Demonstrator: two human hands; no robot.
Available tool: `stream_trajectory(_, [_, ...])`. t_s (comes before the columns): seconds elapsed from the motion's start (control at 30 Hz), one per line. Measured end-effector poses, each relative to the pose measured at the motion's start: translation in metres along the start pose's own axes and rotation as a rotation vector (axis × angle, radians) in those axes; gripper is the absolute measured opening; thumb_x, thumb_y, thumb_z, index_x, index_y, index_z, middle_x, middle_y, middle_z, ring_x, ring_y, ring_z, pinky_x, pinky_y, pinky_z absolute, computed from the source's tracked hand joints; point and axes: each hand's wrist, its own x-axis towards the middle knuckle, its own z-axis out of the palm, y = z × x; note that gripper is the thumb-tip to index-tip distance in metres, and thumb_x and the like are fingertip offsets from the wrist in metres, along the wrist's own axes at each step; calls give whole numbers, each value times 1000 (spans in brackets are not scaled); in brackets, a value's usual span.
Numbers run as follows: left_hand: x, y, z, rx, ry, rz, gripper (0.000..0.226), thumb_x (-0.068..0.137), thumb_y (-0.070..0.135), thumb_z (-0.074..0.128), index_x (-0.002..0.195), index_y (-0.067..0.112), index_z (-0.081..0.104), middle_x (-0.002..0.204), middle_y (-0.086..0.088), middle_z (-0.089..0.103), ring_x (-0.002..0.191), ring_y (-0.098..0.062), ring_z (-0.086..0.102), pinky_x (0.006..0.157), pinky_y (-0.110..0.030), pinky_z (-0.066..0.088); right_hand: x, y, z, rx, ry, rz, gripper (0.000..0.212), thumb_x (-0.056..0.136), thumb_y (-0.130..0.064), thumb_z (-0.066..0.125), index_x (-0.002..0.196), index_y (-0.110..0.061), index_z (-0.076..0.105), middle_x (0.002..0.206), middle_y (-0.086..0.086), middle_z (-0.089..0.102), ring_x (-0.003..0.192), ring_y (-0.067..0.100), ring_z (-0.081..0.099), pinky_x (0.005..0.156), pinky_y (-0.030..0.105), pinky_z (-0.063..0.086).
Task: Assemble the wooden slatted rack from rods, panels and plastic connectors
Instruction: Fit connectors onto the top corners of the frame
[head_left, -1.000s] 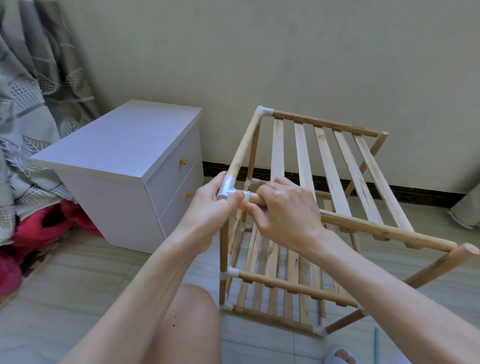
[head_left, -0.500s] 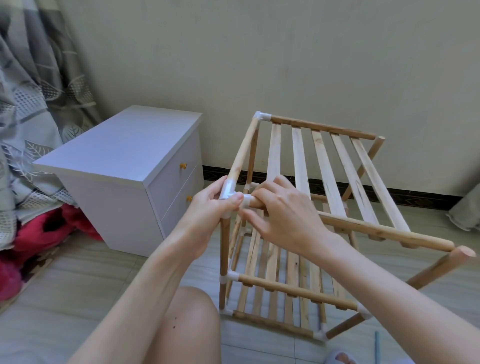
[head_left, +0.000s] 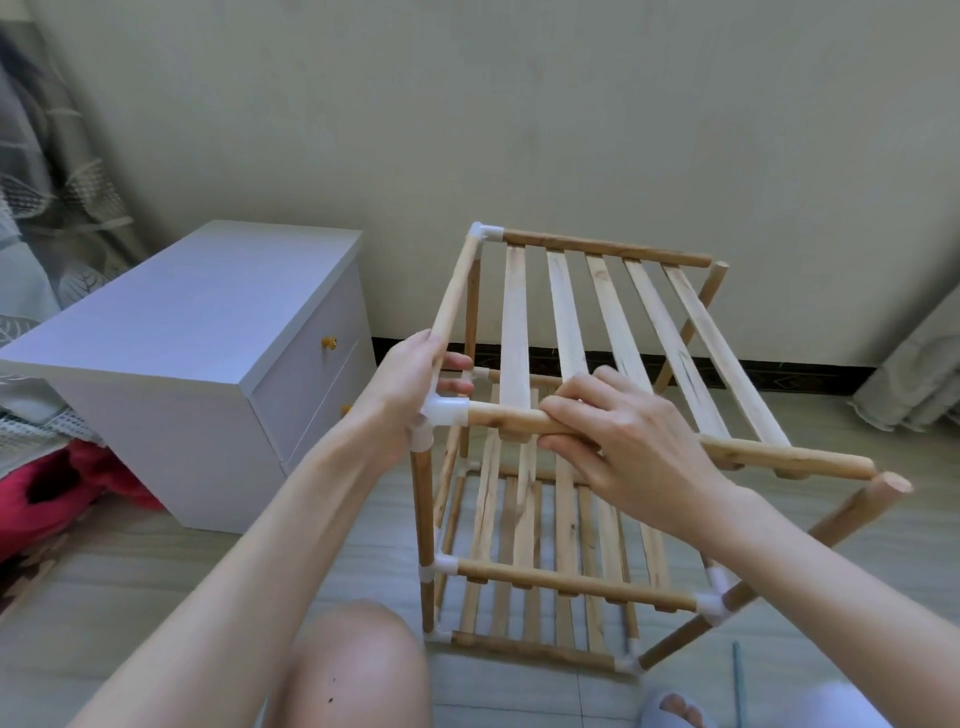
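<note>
Both hands (head_left: 618, 447) grip rack (head_left: 613, 322) top, L corner.

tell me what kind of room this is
Probably a bedroom in a home. A white two-drawer cabinet like a nightstand stands against the plain wall, patterned fabric like a curtain hangs at the left, and the wooden rack sits on a tiled floor.

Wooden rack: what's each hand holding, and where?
Left hand grips the side rod beside the white plastic corner connector; right hand grips the front top rod.
</note>
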Motion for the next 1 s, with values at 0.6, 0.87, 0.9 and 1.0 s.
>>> stream_trajectory(0.6, [10, 1, 4, 60, 24, -6, 25, 104, 22, 28, 116, 15, 48, 84, -3, 57, 76, -16, 66, 88, -44, 49, 21, 11, -2, 153, -136, -73, 29, 87, -32, 43, 89, -13, 65, 83, -3, 53, 65, 5, 45, 54, 23, 48])
stream_trajectory(0.87, [29, -1, 12, -754, -530, -602, 85, 88, 62, 42, 133, -10, 33, 126, -37, 51, 112, -49, 55, 93, -57, 47, -7, 37, -18, -53, -137, 47, 26, 86, -41, 44, 99, -30, 64, 92, -7, 55, 81, 9, 44, 70, 30, 37])
stream_trajectory(0.9, [30, -1, 21, -804, -570, -613, 92, 86, 66, 41, 133, -13, 32, 126, -37, 50, 111, -50, 55, 90, -58, 48, -11, 40, -22, -59, -142, 88, 27, 85, -42, 46, 101, -32, 65, 93, -6, 55, 82, 11, 46, 70, 33, 40])
stream_trajectory(1.0, [26, 4, 48, -890, -590, -619, 102, 81, 74, 40, 133, -14, 32, 122, -37, 53, 110, -49, 56, 88, -59, 47, -22, 45, -35, 27, -180, 299, 26, 83, -39, 57, 107, -35, 66, 97, -11, 49, 87, 6, 43, 78, 39, 47])
